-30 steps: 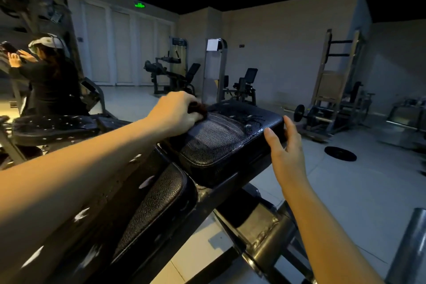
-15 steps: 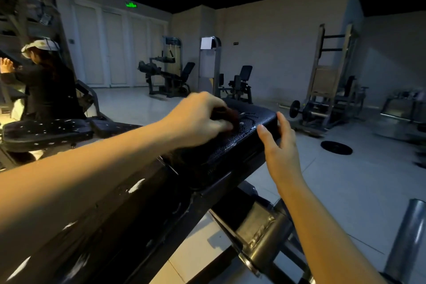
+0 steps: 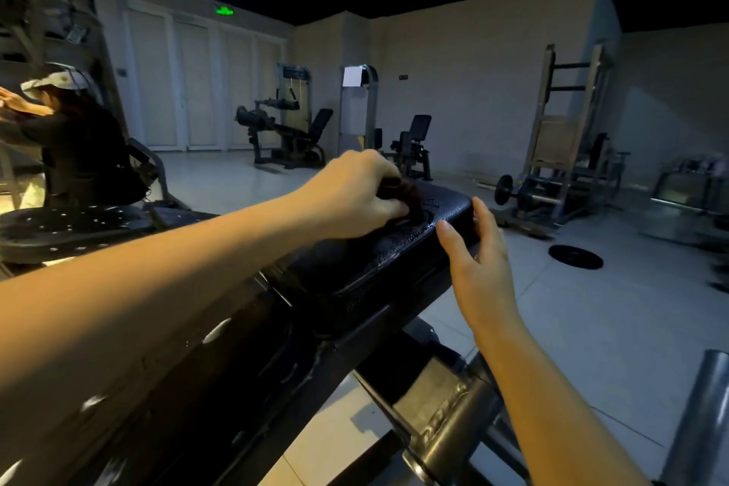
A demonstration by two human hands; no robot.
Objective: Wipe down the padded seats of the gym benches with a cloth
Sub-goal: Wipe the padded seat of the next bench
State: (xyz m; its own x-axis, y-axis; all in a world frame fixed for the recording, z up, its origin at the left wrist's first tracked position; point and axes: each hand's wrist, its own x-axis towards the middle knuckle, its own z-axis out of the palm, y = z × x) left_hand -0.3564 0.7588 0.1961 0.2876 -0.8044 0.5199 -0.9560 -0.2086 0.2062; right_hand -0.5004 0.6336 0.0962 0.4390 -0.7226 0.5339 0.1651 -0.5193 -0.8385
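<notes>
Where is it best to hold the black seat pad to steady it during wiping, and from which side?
Grip the seat pad at its thick rounded end edge, from the right side. That edge stands clear above the frame; the left hand with the cloth occupies the top.

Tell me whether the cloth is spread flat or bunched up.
Bunched up: the dark cloth shows as a small wad gripped under curled fingers of the left hand, on the padded seat.
</notes>
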